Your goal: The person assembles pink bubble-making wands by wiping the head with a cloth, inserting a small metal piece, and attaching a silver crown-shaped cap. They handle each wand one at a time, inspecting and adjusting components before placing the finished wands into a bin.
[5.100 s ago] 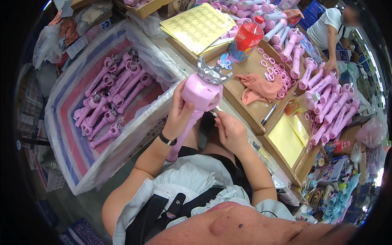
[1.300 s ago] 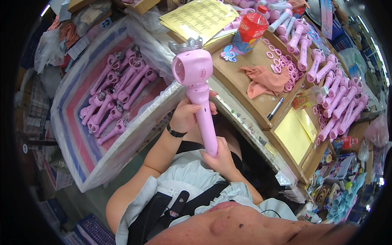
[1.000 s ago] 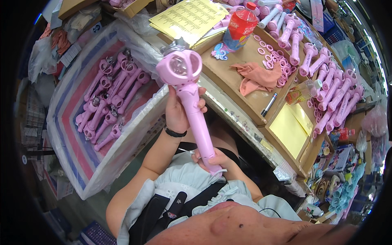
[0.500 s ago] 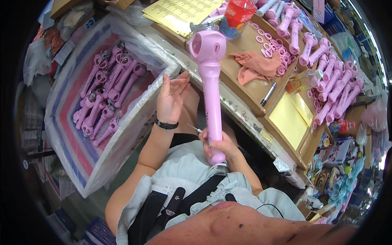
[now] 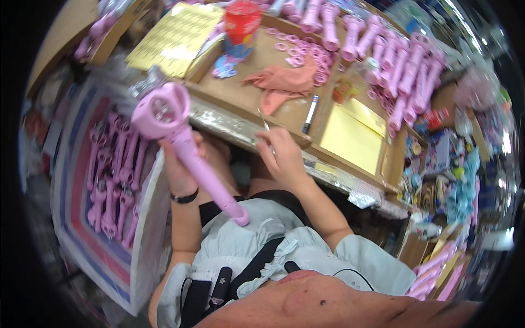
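My left hand (image 5: 179, 170) is closed around a pink toy wand (image 5: 201, 167) below its round, hollow head. The wand tilts, head up toward the far left and tail over my lap; silvery clear material shows at the head's top. In my right hand (image 5: 285, 159), thumb and fingers pinch a thin pointed tool (image 5: 264, 121) with a pale handle, its tip up over the table edge. The hand is apart from the wand. Left of my left arm, several similar pink wands (image 5: 112, 180) lie in a bin lined with striped sheeting (image 5: 124, 276).
Ahead, a cardboard tray (image 5: 224, 90) holds an orange cloth (image 5: 287, 79), pink rings (image 5: 295, 50), a marker (image 5: 311, 115) and a red cup (image 5: 242, 27). Yellow sheets (image 5: 353, 142) lie to the right. Pink wand parts (image 5: 407, 71) are piled at the far right.
The wand has passed from my right hand to my left and swung leftward into a tilt. My right hand, still with the pointed tool, has moved up toward the table edge. The view has turned.
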A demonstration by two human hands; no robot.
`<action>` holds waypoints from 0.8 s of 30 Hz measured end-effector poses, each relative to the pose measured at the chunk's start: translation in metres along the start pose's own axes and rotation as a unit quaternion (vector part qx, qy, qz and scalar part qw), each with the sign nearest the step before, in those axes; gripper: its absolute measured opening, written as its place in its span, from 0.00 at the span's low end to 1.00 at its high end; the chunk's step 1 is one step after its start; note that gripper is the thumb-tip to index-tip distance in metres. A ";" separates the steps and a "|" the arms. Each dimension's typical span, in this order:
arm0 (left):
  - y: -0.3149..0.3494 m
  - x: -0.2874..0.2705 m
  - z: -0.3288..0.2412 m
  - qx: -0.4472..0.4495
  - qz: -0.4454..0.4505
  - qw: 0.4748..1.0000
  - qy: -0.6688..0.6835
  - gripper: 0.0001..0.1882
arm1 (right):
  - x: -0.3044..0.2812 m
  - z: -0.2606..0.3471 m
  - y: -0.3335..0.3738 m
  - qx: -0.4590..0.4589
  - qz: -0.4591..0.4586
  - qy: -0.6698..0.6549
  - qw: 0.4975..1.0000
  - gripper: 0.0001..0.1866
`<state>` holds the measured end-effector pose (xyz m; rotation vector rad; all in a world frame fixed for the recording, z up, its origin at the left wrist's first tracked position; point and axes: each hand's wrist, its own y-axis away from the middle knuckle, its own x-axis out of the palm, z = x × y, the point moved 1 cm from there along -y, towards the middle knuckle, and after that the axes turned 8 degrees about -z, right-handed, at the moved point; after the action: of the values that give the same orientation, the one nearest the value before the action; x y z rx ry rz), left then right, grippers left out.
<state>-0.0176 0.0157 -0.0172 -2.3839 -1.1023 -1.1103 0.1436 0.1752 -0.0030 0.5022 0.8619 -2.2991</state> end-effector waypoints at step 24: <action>-0.005 0.008 0.014 -0.009 -0.015 0.995 -0.097 0.33 | -0.237 -0.225 -0.021 0.050 0.031 0.585 0.809 0.14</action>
<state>-0.0104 0.0309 -0.0203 -2.5410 -1.1972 -0.9168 0.3317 0.4419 -0.0268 2.0631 1.1890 -1.7979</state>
